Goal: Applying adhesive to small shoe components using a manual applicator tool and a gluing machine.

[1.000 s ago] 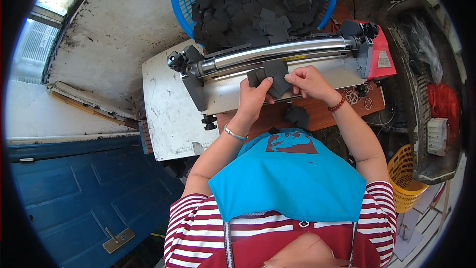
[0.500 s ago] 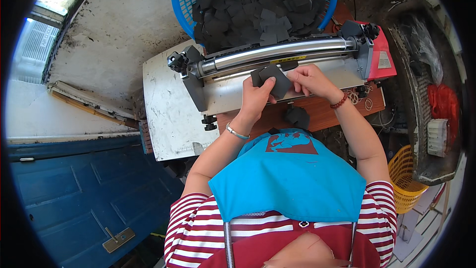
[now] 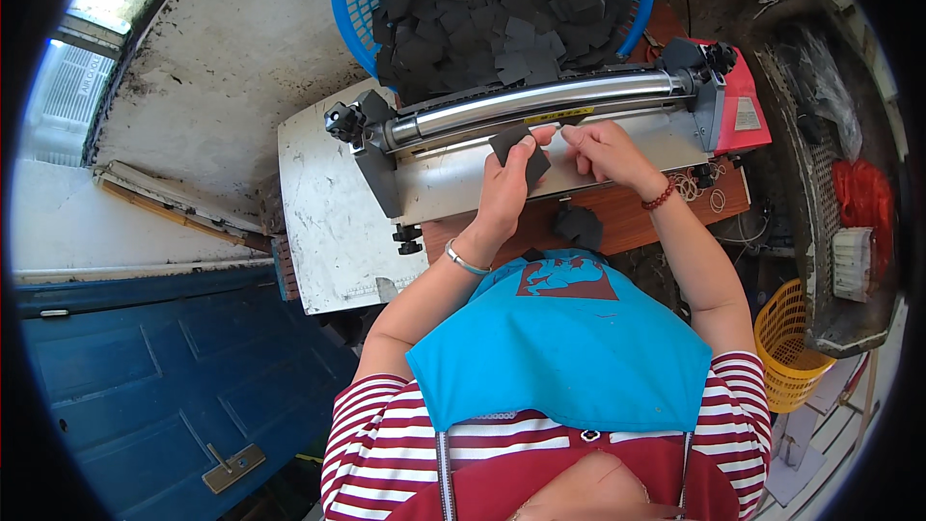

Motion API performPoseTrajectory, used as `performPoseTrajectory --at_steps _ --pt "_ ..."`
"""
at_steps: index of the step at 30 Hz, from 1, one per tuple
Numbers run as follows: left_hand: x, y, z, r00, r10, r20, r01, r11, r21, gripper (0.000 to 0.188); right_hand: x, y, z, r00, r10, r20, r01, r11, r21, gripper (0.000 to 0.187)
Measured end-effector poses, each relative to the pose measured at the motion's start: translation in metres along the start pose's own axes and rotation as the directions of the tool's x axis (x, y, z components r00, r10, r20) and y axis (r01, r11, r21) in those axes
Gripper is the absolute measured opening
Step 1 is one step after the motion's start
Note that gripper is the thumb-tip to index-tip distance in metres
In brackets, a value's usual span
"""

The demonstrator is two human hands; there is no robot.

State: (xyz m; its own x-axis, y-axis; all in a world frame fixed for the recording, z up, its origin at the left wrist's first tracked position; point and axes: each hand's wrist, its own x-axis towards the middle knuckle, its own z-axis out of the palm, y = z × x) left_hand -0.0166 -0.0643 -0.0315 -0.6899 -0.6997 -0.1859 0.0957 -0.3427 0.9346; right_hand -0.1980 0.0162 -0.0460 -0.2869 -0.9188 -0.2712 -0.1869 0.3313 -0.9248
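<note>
My left hand [image 3: 503, 195] is closed around a few thin, flat black sheet pieces [image 3: 513, 147], its thumb lying on top of them. Just to its right, my right hand [image 3: 610, 156] has its fingers pinched together. A dark edge of a black piece [image 3: 571, 121] shows at those fingertips, against the front of the roller machine [image 3: 463, 188]. Most of that piece is hidden. Above both hands runs the machine's shiny metal roller [image 3: 550, 96]. Several more black pieces [image 3: 579, 226] lie below my hands, near the apron's top edge.
A blue plastic basket [image 3: 353, 10] heaped with black pieces stands behind the machine. Black knobs [image 3: 345, 119] jut out at the machine's left end, and a red housing [image 3: 741, 101] closes its right end. Coiled pale cord [image 3: 687, 187] and a yellow basket [image 3: 786, 347] are at the right.
My right hand has drawn slightly away from the pieces in my left hand, up toward the machine. The pieces in my left hand have turned and show a narrower outline.
</note>
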Motion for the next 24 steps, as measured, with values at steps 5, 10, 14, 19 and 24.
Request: performPoseTrajectory --at_steps 5,10,14,19,24 --pt "-0.003 -0.009 0.000 0.998 -0.009 0.061 0.013 0.997 -0.070 0.033 -0.017 -0.012 0.026 0.987 -0.080 0.137 0.043 0.967 0.251 0.037" --pt "-0.012 -0.015 -0.019 1.000 0.022 -0.007 -0.022 1.000 -0.010 0.026 -0.022 0.001 -0.018 0.971 0.173 0.166 -0.185 0.981 0.063 0.035" --pt "-0.024 -0.014 -0.028 0.992 -0.042 0.118 0.036 0.998 0.056 0.027 0.001 0.020 -0.030 0.981 0.166 -0.100 -0.182 0.968 -0.172 0.041" --pt "-0.053 -0.028 -0.037 0.902 -0.267 0.340 0.205 0.957 0.206 0.025 -0.015 0.018 -0.019 0.979 -0.020 -0.201 -0.022 0.979 -0.202 0.047" --pt "-0.053 -0.094 -0.057 0.802 -0.451 0.392 0.201 0.821 0.534 0.030 -0.067 0.053 0.007 0.995 -0.092 -0.024 0.080 0.943 -0.324 0.042"
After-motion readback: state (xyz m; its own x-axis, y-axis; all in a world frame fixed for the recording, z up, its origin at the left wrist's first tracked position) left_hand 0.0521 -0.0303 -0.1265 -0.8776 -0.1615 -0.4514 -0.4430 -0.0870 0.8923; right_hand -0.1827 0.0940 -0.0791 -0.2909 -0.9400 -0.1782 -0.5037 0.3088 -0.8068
